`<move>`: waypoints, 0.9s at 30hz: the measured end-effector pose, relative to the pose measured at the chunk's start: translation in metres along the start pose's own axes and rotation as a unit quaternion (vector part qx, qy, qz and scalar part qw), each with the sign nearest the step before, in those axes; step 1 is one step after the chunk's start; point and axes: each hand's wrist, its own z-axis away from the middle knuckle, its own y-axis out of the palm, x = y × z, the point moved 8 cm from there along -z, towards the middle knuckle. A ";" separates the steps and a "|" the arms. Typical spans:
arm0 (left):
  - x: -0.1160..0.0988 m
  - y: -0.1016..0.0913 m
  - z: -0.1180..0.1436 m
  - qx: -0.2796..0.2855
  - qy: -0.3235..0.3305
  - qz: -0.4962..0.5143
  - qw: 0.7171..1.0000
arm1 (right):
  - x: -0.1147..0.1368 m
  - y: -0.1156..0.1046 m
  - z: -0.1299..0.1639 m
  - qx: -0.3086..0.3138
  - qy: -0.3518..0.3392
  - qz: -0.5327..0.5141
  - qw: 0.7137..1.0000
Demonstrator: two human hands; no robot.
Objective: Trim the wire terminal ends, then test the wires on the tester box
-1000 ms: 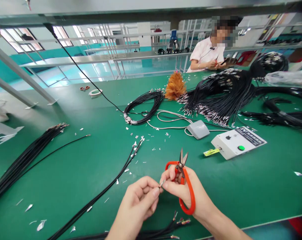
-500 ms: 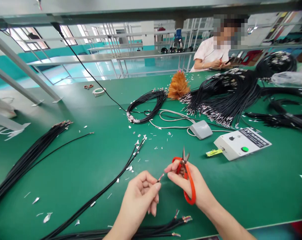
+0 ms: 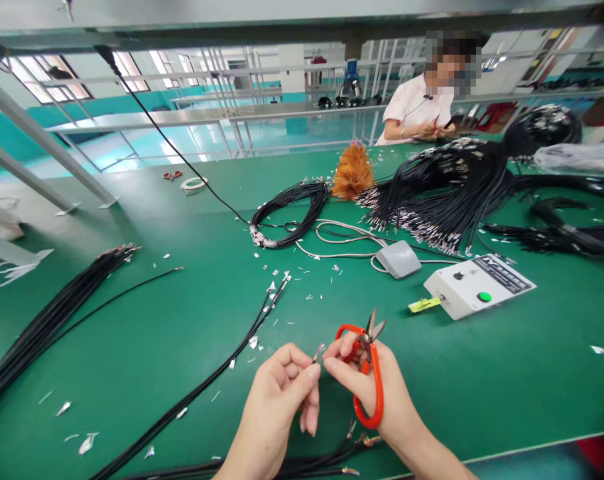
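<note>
— While you look at my hands, what do you see at the fingers?

— Your left hand has thumb and forefinger pressed together on the thin wire end. Is the right one also on it?

— Yes, my right hand pinches the tip of the same wire with thumb and forefinger, and the other fingers are closed around the orange scissors. Their blades stand a little apart and point up, away from me.

— Where does the wire lie?

— It is lifted between both hands, just above the green table. Near my wrists lies a bundle of black cables. Further out are small silver scraps, a grey pedal and a white control box. Behind them, another person works at a big cable heap.
</note>
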 end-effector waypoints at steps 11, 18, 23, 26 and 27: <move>0.006 0.002 -0.003 0.018 -0.029 0.025 0.999 | 0.002 0.008 -0.002 0.009 -0.014 0.003 1.000; 0.006 0.005 0.001 0.038 -0.055 0.064 0.996 | -0.007 0.008 0.001 -0.018 -0.011 -0.038 0.999; 0.006 0.005 0.002 0.041 -0.059 0.071 0.995 | -0.005 0.001 -0.001 -0.025 -0.021 0.008 0.999; 0.006 0.005 0.000 0.044 -0.056 0.072 0.995 | -0.001 -0.002 -0.001 -0.030 -0.033 0.030 0.999; 0.007 0.006 0.000 0.044 -0.055 0.071 0.995 | 0.000 -0.002 -0.001 -0.031 -0.032 0.034 0.998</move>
